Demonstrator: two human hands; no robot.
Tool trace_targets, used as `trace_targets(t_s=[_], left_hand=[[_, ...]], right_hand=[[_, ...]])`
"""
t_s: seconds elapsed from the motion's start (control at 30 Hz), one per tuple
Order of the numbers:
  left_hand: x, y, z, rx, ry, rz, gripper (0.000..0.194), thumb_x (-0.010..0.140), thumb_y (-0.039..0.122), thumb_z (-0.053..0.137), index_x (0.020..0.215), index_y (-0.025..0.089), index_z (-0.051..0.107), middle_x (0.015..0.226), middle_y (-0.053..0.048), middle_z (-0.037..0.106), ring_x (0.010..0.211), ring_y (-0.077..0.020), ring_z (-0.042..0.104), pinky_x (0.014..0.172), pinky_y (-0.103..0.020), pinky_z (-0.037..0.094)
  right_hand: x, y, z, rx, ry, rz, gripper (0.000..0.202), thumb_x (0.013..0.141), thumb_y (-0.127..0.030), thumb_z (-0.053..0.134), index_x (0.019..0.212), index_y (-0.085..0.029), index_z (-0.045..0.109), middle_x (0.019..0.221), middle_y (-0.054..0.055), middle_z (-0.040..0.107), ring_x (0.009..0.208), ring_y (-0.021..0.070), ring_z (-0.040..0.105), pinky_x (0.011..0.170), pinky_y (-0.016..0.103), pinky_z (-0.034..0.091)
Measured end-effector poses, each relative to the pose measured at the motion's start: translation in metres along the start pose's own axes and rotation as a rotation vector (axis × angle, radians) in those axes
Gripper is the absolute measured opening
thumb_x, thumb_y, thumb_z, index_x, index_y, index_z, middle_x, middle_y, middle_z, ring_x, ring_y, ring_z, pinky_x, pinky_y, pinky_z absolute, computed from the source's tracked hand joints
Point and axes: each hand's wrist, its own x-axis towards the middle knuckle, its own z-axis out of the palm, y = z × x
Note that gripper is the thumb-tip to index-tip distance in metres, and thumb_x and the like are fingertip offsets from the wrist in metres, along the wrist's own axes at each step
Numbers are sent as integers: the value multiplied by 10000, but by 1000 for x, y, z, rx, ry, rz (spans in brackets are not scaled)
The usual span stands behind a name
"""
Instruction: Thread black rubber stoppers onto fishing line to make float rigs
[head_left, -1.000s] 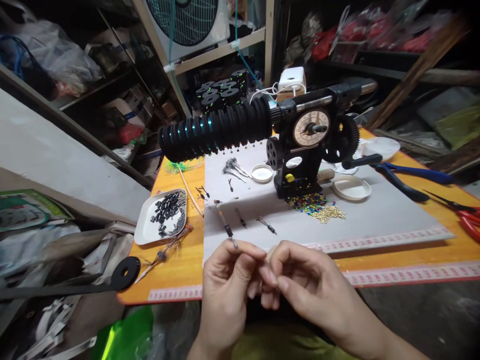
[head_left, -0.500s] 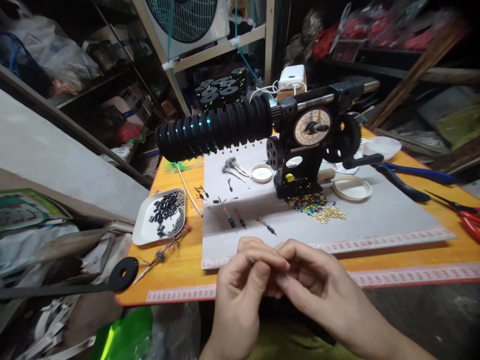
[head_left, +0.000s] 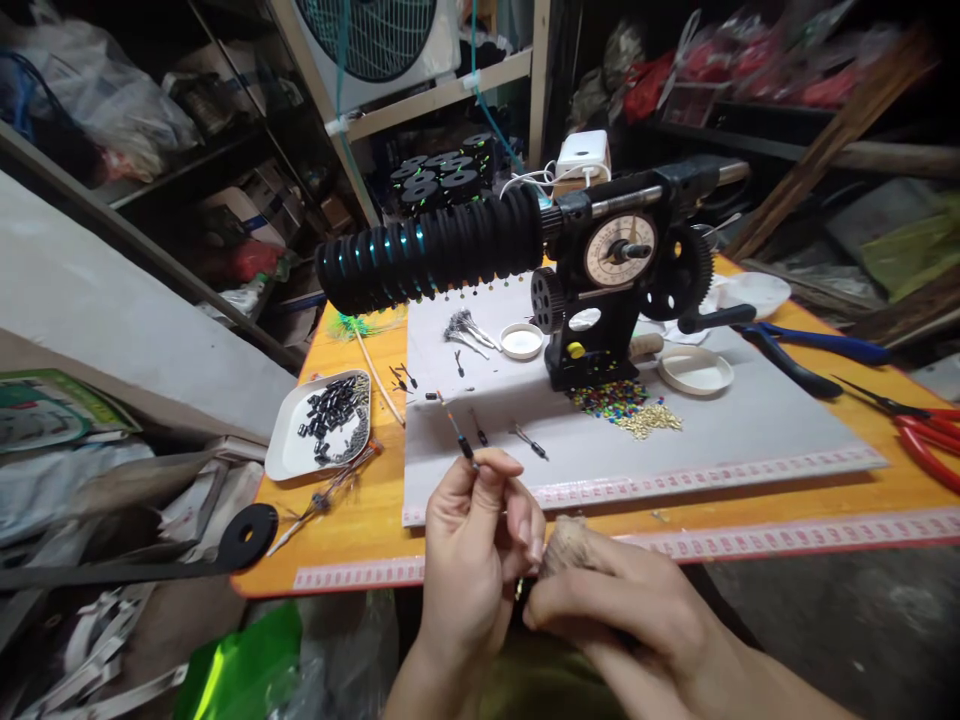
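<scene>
My left hand [head_left: 476, 545] is raised over the near edge of the grey board [head_left: 675, 450], thumb and forefinger pinched. What lies between them is too small to make out. Just beyond its fingertips is a thin stick with a black tip [head_left: 465, 446]. Beside it, my right hand [head_left: 637, 600] has its fingers curled, close against a rough tan lump [head_left: 568, 545] that looks like wood. Whatever is in those fingers is hidden. A tiny brass-coloured bit [head_left: 519, 590] shows between the two hands. Other short black-tipped pieces [head_left: 532, 442] lie on the board.
A black geared machine [head_left: 600, 310] with a ribbed roller [head_left: 435, 250] stands on the board. Coloured and gold beads [head_left: 630, 408] lie by its base. At left is a white tray [head_left: 281, 440] of black cylinders; at right are pliers [head_left: 810, 370] and red-handled scissors [head_left: 926, 435].
My hands, together half a second ago, have come apart. The right hand has dropped lower, uncovering the tan lump; the left has turned with its fingertips up.
</scene>
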Motion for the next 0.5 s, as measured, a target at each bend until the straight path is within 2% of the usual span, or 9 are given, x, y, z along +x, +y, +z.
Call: trace_targets(t_s=[0.13, 0.27, 0.33, 0.4, 0.47, 0.5], left_hand=[[1, 1, -4, -26, -35, -75, 135, 923, 294, 651, 861, 213, 739, 528, 58, 597, 301, -17, 507, 312, -53, 365], [-3, 0, -11, 3, -130, -150, 223, 962, 378, 569, 967, 223, 729, 558, 18, 681, 281, -68, 561, 273, -76, 374], [-10, 0, -13, 49, -127, -179, 247, 949, 397, 586, 954, 199, 734, 561, 4, 691, 302, -82, 589, 293, -92, 420], [-17, 1, -13, 120, -33, -178, 220, 911, 386, 649, 904, 188, 744, 553, 11, 685, 315, -78, 598, 309, -87, 436], [-23, 2, -11, 200, 118, -137, 199, 853, 384, 721, 897, 193, 755, 564, 19, 688, 305, -62, 580, 300, -66, 409], [-25, 3, -9, 233, 183, -102, 211, 823, 390, 752, 908, 197, 762, 585, 14, 702, 298, -54, 568, 294, -61, 397]], right_hand=[[-3, 3, -4, 6, -24, -36, 316, 816, 34, 460, 922, -197, 648, 824, 56, 641, 760, 136, 625, 679, 193, 530], [-12, 12, 0, -15, 16, -7, 329, 868, 15, 470, 999, -218, 660, 851, 54, 658, 798, 141, 639, 712, 207, 537], [-21, 17, -4, -74, 45, 7, 333, 896, 2, 477, 1055, -224, 664, 850, 49, 671, 803, 143, 653, 713, 218, 545], [-34, 24, -19, -201, 108, 27, 321, 912, -25, 512, 1114, -224, 663, 909, 57, 708, 839, 152, 682, 741, 238, 559], [-52, 30, -50, -433, 261, 93, 279, 906, -90, 573, 1119, -237, 674, 1001, 63, 741, 903, 184, 707, 815, 292, 564], [-63, 32, -71, -571, 358, 203, 230, 905, -157, 599, 1091, -257, 691, 1003, 54, 748, 921, 207, 710, 869, 347, 551]])
